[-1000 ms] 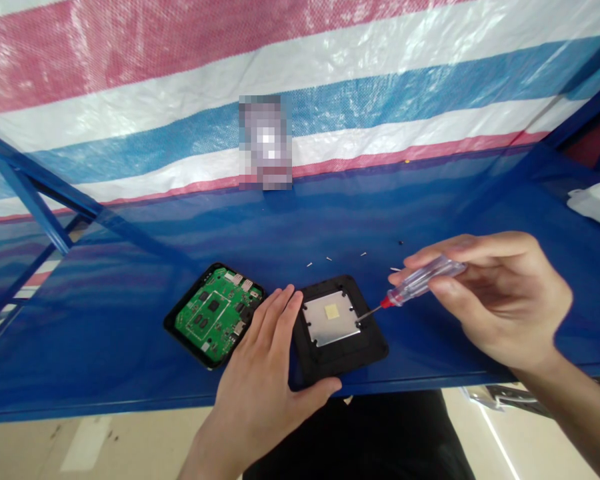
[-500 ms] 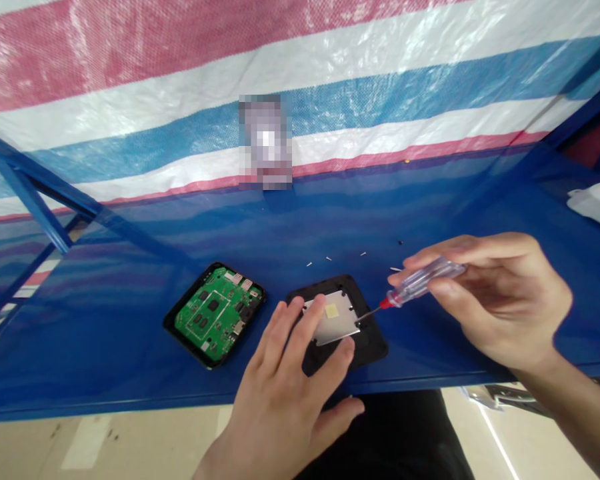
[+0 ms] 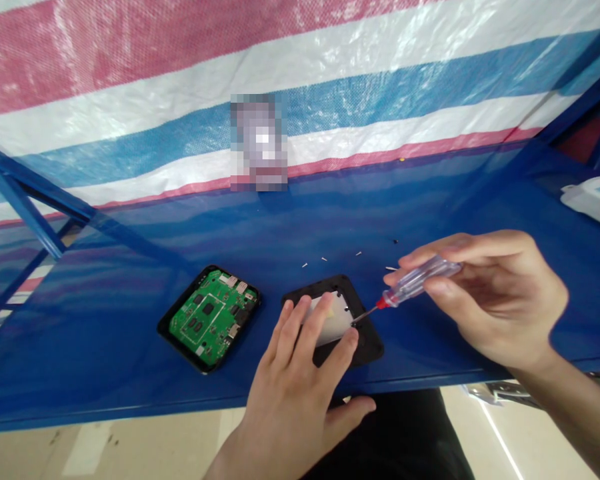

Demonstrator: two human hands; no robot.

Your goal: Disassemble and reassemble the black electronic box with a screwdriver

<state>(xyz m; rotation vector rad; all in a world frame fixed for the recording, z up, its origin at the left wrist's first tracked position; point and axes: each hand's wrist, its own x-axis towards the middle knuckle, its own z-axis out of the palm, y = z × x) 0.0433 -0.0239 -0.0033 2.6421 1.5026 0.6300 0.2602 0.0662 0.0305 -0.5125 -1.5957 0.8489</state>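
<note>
I see L hand [image 3: 295, 393] w/ fingers on silver plate [image 3: 337, 313] in black cover [image 3: 367, 343]; R hand [image 3: 495, 293] pinches screwdriver [image 3: 423, 279], tip at plate edge. Green board [image 3: 207, 319] just left of L hand.

Blue shelf [image 3: 130, 363], circuit board [image 3: 209, 319], black cover [image 3: 369, 341], screws [image 3: 324, 259]

**Left hand flat, right hand pinched**

Your left hand [image 3: 300, 383] lies palm down, fingers spread and stretched forward, thumb out to the right, wrist coming up from the bottom edge. Your right hand [image 3: 495, 300] is raised off to the right, fingers [image 3: 440, 245] and thumb closed in a pinch pointing left, forearm running off to the lower right corner.
</note>
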